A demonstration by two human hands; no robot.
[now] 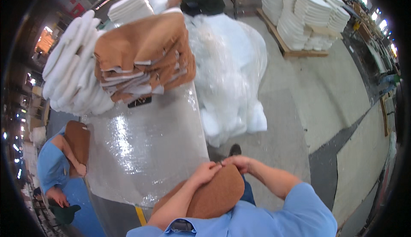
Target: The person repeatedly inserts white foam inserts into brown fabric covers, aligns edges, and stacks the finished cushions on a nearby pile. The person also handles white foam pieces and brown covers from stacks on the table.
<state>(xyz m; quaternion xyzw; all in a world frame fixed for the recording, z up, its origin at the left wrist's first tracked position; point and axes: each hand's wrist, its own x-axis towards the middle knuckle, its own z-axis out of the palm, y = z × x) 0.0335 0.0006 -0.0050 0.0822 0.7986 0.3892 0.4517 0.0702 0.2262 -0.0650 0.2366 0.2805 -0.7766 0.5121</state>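
Note:
Against my body, at the near edge of the table, is a brown fabric-covered cushion [218, 194] with a rounded outline. My left hand [206, 172] lies over its upper edge with fingers closed on the fabric. Close beside it, my right hand [238, 163] pinches the same edge, and the fingertips of both hands nearly meet. My left forearm crosses the front of the cushion and hides part of it. What exactly the fingertips grip along the edge is too small to make out.
The table [150, 138] is wrapped in shiny clear plastic. On it are stacked brown fabric covers [143, 51], white pads [72, 74] and a dark phone [140, 102]. A plastic-wrapped white bundle [233, 74] stands right. At left, a person [53, 160] handles another brown cushion [77, 145]. A loaded pallet [295, 53] stands far right.

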